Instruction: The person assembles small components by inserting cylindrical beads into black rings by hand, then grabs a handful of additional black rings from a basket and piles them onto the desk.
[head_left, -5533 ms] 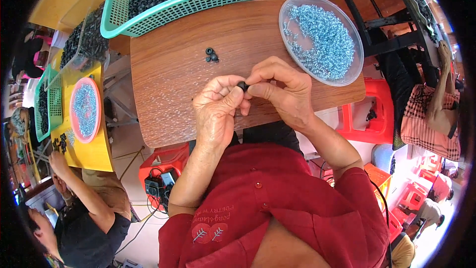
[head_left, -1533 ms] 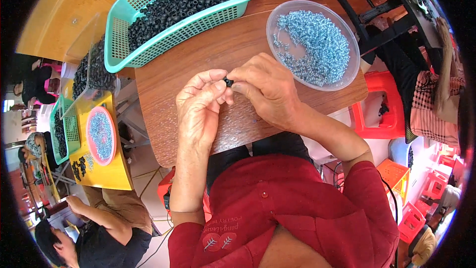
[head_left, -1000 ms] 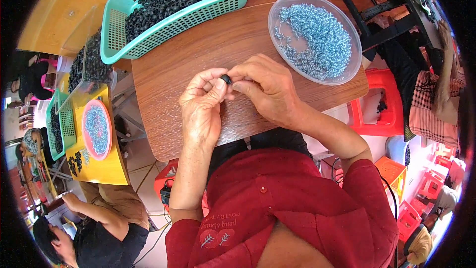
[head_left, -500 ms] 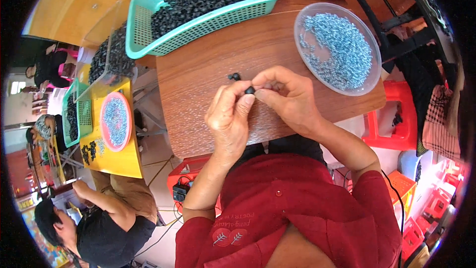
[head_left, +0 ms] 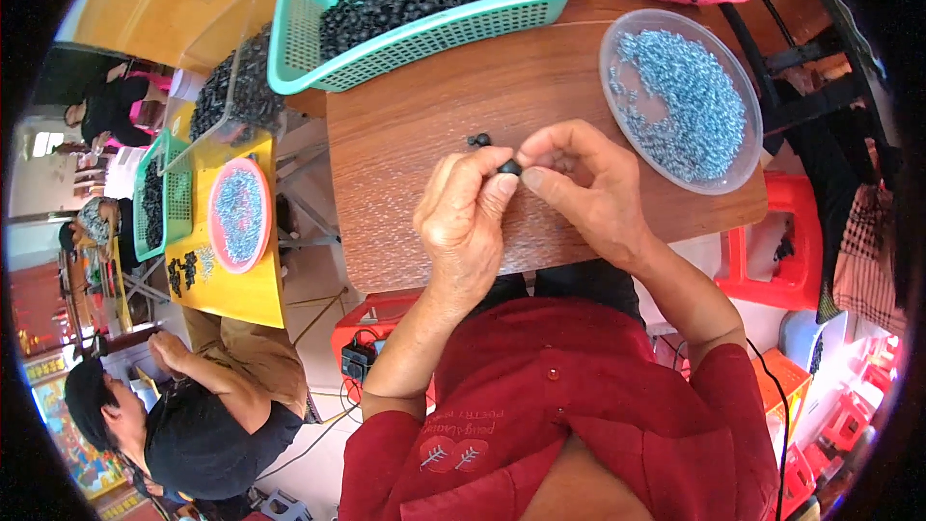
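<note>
Left hand [head_left: 463,217] pinches a black bead-like piece [head_left: 509,167], twelve o'clock from the red shirt [head_left: 559,367]; right hand [head_left: 596,193] sits at its three o'clock, grip unclear; likely mid-manipulation, next needing steady pinching.

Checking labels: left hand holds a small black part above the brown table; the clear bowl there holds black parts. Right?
No: the clear bowl holds light blue parts, not black, per the head view. The left hand does hold a small black part above the brown table.
</note>
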Motion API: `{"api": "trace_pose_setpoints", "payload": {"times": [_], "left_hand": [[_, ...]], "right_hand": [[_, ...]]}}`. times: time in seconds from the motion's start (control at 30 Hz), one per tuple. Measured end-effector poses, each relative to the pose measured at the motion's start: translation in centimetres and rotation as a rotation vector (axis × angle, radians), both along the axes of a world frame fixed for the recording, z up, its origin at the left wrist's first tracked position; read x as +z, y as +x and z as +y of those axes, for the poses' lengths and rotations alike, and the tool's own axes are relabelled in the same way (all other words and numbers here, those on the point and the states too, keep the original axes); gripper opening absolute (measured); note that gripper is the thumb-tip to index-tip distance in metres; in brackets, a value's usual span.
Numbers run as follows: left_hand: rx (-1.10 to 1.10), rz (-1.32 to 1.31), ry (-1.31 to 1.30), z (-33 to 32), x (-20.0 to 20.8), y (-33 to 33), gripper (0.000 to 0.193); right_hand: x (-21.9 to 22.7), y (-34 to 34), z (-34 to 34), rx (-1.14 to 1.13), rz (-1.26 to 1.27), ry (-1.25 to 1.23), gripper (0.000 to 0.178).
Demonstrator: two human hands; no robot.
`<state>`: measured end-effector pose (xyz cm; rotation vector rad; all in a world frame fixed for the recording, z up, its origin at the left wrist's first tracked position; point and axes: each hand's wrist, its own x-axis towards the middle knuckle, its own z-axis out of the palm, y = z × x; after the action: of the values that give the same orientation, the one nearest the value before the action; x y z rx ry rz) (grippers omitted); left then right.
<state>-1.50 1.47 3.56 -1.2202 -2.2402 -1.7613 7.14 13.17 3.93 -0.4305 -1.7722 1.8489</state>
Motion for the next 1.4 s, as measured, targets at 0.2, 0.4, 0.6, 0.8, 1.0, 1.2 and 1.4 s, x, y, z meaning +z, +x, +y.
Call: {"api": "trace_pose_setpoints", "payload": {"times": [0.2,0.4,0.6,0.8,1.0,1.2,1.4], "left_hand": [[0.009,-0.044,-0.004,0.0,-0.4,0.1,0.016],[-0.04,-0.433,0.168,-0.1,-1.1,0.3,0.017],[-0.217,-1.246,0.467,0.5,-1.8,-0.4,0.015],[-0.219,-1.633,0.503,0.8,-2.2,0.4,0.015],[-0.274,-1.548,0.434,1.2,-1.9,1.2,0.02],[-0.481,-1.656,0.449,0.8,-2.5,1.0,0.02],[-0.412,-1.662,0.405,0.9,-2.4,1.4,0.02]], "right_hand": [[-1.0,-0.4,-0.1,0.005,0.01,0.026,0.013],[-1.3,-0.3,0.1,0.02,0.01,0.05,0.011],[-1.9,0.1,0.5,-0.116,0.147,0.564,0.019],[-1.7,0.6,-0.5,-0.087,0.176,0.95,0.015],[-0.9,3.0,3.6,-0.103,0.148,0.972,0.013],[-0.9,5.4,11.5,-0.296,-0.171,1.032,0.008],[-2.2,3.9,14.4,-0.151,-0.596,1.377,0.011]]}}
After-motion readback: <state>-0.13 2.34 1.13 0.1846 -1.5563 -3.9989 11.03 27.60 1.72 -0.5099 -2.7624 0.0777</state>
